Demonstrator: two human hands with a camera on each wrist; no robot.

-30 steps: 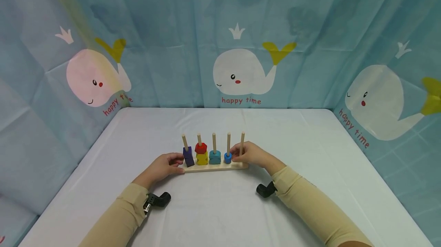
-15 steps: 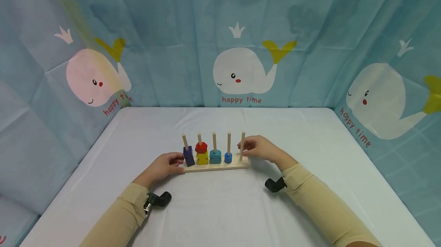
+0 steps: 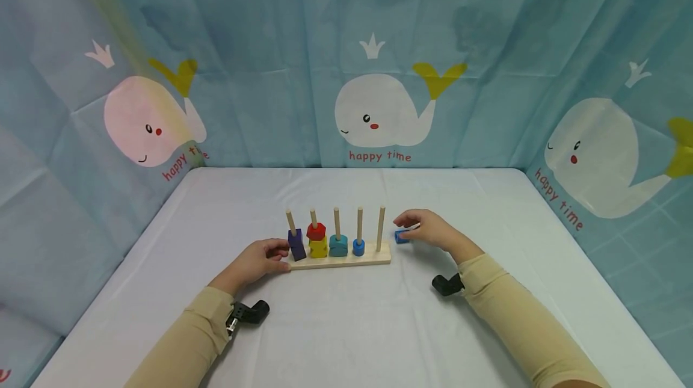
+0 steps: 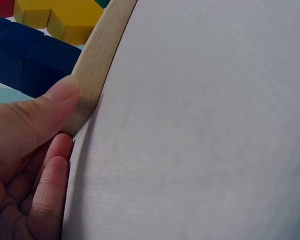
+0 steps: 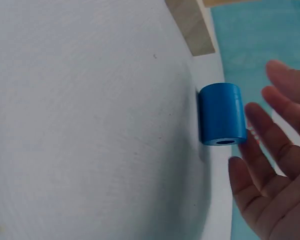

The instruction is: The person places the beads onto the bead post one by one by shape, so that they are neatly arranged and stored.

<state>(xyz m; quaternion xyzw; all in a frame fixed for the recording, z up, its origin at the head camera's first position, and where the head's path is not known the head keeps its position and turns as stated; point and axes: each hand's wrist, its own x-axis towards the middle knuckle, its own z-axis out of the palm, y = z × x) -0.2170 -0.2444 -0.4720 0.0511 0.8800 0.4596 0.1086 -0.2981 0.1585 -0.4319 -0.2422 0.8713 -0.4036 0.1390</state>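
A wooden peg board (image 3: 341, 263) stands in the middle of the table in the head view. Its left end is pinched by my left hand (image 3: 258, 263), thumb (image 4: 60, 92) on top and curled fingers below, beside the dark blue blocks (image 4: 35, 57). Farther along the pegs sit a red block (image 3: 316, 231), yellow blocks (image 3: 318, 248), teal blocks (image 3: 338, 246) and a short blue bead (image 3: 358, 248). The rightmost peg (image 3: 381, 228) is bare. A blue cylinder (image 5: 222, 114) with a hole lies right of the board. My right hand (image 3: 433, 231) is spread loosely around it, not gripping.
A white cloth covers the table (image 3: 346, 328). Blue curtains (image 3: 271, 105) with printed whales hang behind it and at both sides. A black wrist camera (image 3: 249, 314) is strapped to the left sleeve, another camera (image 3: 448, 285) to the right one.
My right hand has moved right from the board's right-hand pegs to beyond its end. The blue cylinder now shows under it on the table. My left hand has kept its place.
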